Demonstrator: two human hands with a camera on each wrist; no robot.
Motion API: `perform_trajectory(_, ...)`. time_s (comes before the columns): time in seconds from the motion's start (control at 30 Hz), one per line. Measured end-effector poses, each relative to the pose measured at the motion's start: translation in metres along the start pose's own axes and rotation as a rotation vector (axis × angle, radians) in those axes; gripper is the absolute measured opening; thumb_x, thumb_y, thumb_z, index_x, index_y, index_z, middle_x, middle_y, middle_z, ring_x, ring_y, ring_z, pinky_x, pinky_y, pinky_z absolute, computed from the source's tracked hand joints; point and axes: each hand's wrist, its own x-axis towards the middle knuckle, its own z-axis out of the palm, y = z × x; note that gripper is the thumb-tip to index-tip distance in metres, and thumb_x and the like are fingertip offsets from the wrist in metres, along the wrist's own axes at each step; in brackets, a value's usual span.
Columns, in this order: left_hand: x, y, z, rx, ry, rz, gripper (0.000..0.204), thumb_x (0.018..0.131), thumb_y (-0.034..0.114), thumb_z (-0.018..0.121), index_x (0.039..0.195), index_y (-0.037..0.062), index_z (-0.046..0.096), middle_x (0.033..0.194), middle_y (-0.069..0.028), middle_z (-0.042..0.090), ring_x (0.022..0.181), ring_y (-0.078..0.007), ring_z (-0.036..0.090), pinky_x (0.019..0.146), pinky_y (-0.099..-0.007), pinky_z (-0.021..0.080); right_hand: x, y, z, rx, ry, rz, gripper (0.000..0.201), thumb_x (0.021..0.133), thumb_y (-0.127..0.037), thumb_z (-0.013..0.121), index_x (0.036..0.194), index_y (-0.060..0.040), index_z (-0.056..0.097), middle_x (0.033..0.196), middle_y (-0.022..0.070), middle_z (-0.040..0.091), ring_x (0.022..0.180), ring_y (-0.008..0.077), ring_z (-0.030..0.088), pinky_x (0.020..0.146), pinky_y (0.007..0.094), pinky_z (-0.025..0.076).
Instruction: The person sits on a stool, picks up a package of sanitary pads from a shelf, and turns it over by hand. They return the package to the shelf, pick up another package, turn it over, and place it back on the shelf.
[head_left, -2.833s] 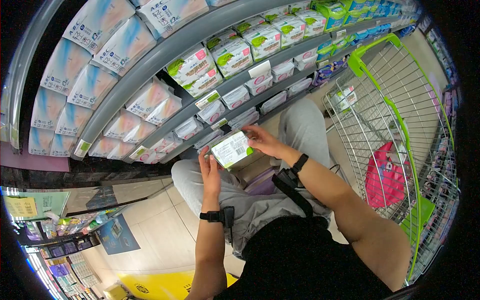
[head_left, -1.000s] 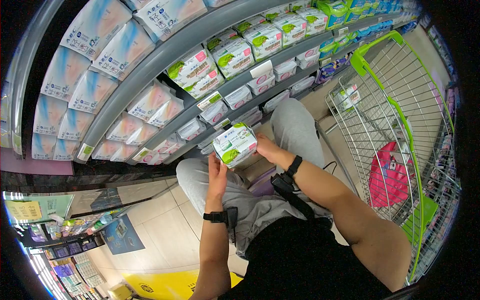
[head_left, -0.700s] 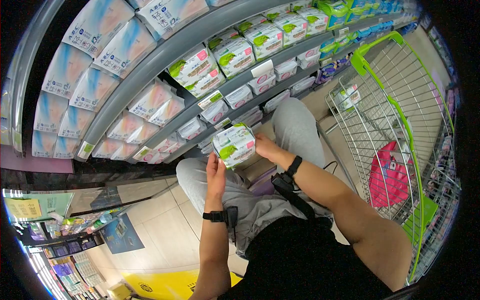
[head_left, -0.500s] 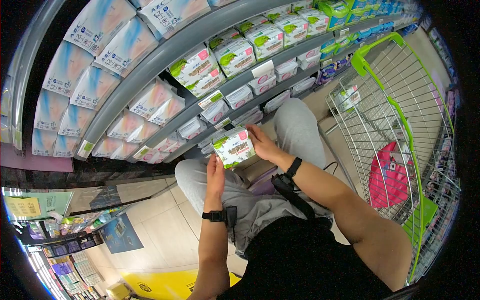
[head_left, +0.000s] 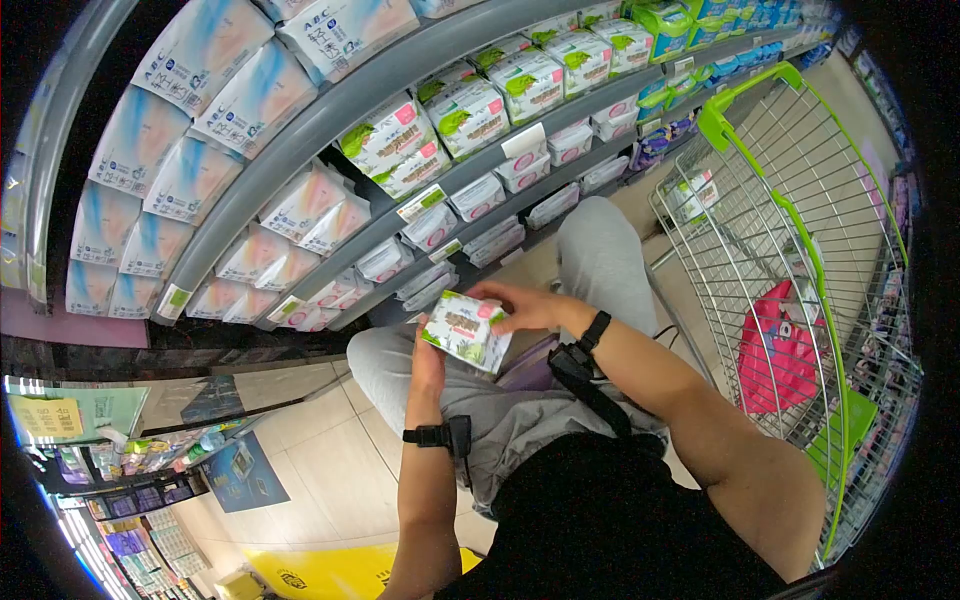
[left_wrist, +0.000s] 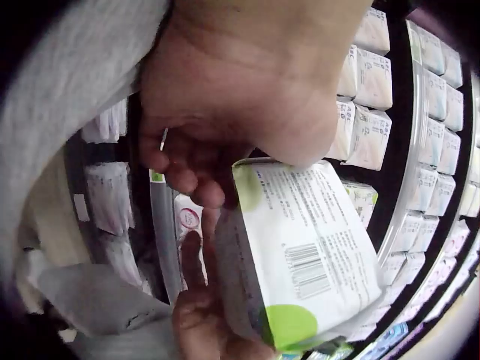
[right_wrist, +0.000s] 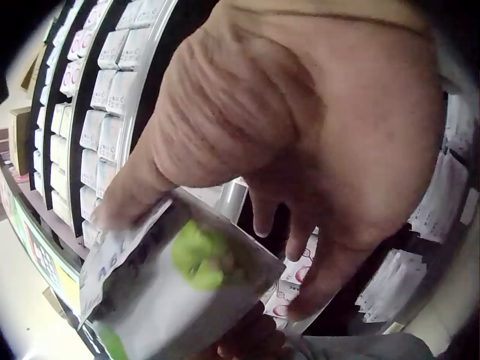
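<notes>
A white and green soft pack of sanitary pads (head_left: 462, 332) is held between my two hands, in front of the crossed legs. My left hand (head_left: 429, 366) grips its left end, thumb at the near edge. My right hand (head_left: 524, 306) spans the upper right corner, thumb near the printed front and fingers at the far edge. The left wrist view shows the pack's barcode side (left_wrist: 307, 240) by the left hand (left_wrist: 240, 97). In the right wrist view the right hand (right_wrist: 300, 127) arches over the pack (right_wrist: 199, 277), several fingers hanging spread.
Shelves (head_left: 305, 95) curve ahead, stocked with white-blue packs (head_left: 190, 175) and white-green packs (head_left: 470, 110). A wire shopping cart (head_left: 740, 190) with green trim stands at the right. It holds a pink bag (head_left: 775, 350) and a white-green pack (head_left: 690, 195). A yellow floor sign (head_left: 330, 570) lies behind.
The pack has turned from its barcode face to its printed faces, and is now tilted and slightly lower. My right hand has shifted from its right end to the upper right corner.
</notes>
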Motion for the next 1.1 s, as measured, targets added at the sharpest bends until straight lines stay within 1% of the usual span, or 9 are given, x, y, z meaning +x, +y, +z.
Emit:
perform_trajectory(0.1, -0.005, 0.002, 0.002, 0.169, 0.025, -0.111, 0.074, 0.1, 0.062, 0.029, 0.132, -0.0007, 0.053, 0.132, -0.0125, 0.059, 0.125, -0.023, 0.051, 0.108, -0.0338, 0.035, -0.011, -0.011, 0.011, -0.232, -0.096, -0.132, 0.106, 0.071, -0.007, 0.081, 0.155, -0.0181, 0.018, 0.149, 0.0104, 0.038, 0.136, 0.0222, 0.037, 0.111, 0.0357, 0.033)
perform_trajectory(0.23, -0.007, -0.007, -0.004, 0.343, -0.044, -0.198, 0.091, 0.091, 0.077, 0.015, 0.119, 0.0033, 0.059, 0.103, -0.0115, 0.068, 0.085, -0.0235, 0.065, 0.087, -0.0355, 0.048, -0.017, -0.013, 0.005, -0.082, -0.202, -0.043, 0.108, 0.07, -0.014, 0.081, 0.156, -0.0185, 0.016, 0.152, 0.0117, 0.036, 0.138, 0.023, 0.035, 0.113, 0.0353, 0.03)
perform_trajectory(0.43, -0.015, 0.005, 0.003, 0.291, -0.434, -0.114, 0.098, 0.082, 0.085, 0.007, 0.102, 0.0054, 0.061, 0.08, -0.0052, 0.064, 0.065, -0.0176, 0.059, 0.07, -0.031, 0.045, -0.047, 0.016, -0.032, 0.648, 0.23, -0.092, 0.079, 0.082, -0.038, 0.07, 0.148, -0.0113, 0.036, 0.145, 0.0127, 0.046, 0.133, 0.0287, 0.044, 0.11, 0.0423, 0.037)
perform_trajectory(0.53, -0.026, 0.011, 0.018, 0.292, -0.316, -0.056, 0.086, 0.089, 0.078, 0.009, 0.09, 0.0078, 0.058, 0.071, -0.0019, 0.058, 0.066, -0.0143, 0.055, 0.068, -0.0293, 0.042, -0.085, -0.047, -0.041, 0.863, 0.452, -0.465, 0.076, 0.085, -0.052, 0.062, 0.145, -0.0087, 0.04, 0.143, 0.015, 0.048, 0.125, 0.0344, 0.051, 0.102, 0.0472, 0.046)
perform_trajectory(0.63, -0.024, 0.009, 0.017, 0.315, -0.302, -0.033, 0.074, 0.096, 0.069, 0.015, 0.088, 0.0084, 0.057, 0.071, -0.0012, 0.056, 0.068, -0.0133, 0.054, 0.068, -0.0281, 0.041, -0.119, -0.168, -0.058, 0.755, 0.1, -0.941, 0.082, 0.08, -0.06, 0.061, 0.142, -0.0085, 0.043, 0.137, 0.0165, 0.049, 0.126, 0.0344, 0.048, 0.097, 0.0466, 0.05)
perform_trajectory(0.77, -0.024, 0.012, 0.025, 0.408, -0.258, 0.0, 0.061, 0.103, 0.058, 0.025, 0.087, 0.0082, 0.056, 0.072, -0.0008, 0.056, 0.068, -0.0123, 0.052, 0.068, -0.0268, 0.04, -0.17, -0.232, -0.069, 0.882, 0.504, -1.273, 0.105, 0.072, -0.075, 0.062, 0.14, 0.0012, 0.038, 0.137, 0.0172, 0.049, 0.13, 0.0295, 0.045, 0.103, 0.0403, 0.04)
perform_trajectory(0.87, -0.016, 0.012, 0.027, 0.368, -0.266, 0.008, 0.053, 0.104, 0.052, 0.032, 0.086, 0.0081, 0.056, 0.072, -0.001, 0.056, 0.068, -0.0115, 0.051, 0.066, -0.0265, 0.04, -0.182, -0.24, -0.067, 1.025, 0.576, -1.217, 0.111, 0.069, -0.083, 0.058, 0.135, 0.0044, 0.041, 0.124, 0.0136, 0.055, 0.114, 0.0261, 0.052, 0.096, 0.037, 0.04)
perform_trajectory(0.97, -0.019, 0.013, 0.035, 0.404, -0.231, 0.009, 0.049, 0.104, 0.049, 0.035, 0.086, 0.0081, 0.056, 0.072, -0.0012, 0.057, 0.069, -0.0116, 0.052, 0.065, -0.0263, 0.041, -0.171, -0.217, -0.071, 0.892, 0.353, -1.116, 0.107, 0.068, -0.088, 0.053, 0.117, 0.0069, 0.052, 0.101, 0.0095, 0.058, 0.091, 0.0222, 0.052, 0.082, 0.0357, 0.042)
perform_trajectory(1.1, -0.014, 0.006, 0.029, 0.428, -0.243, 0.016, 0.042, 0.104, 0.043, 0.041, 0.085, 0.0076, 0.056, 0.074, -0.0012, 0.057, 0.069, -0.0114, 0.053, 0.065, -0.0258, 0.041, -0.12, -0.176, -0.054, 0.91, 0.26, -0.827, 0.065, 0.088, -0.066, 0.055, 0.107, -0.0037, 0.058, 0.089, 0.0052, 0.057, 0.077, 0.0187, 0.047, 0.07, 0.0327, 0.04)
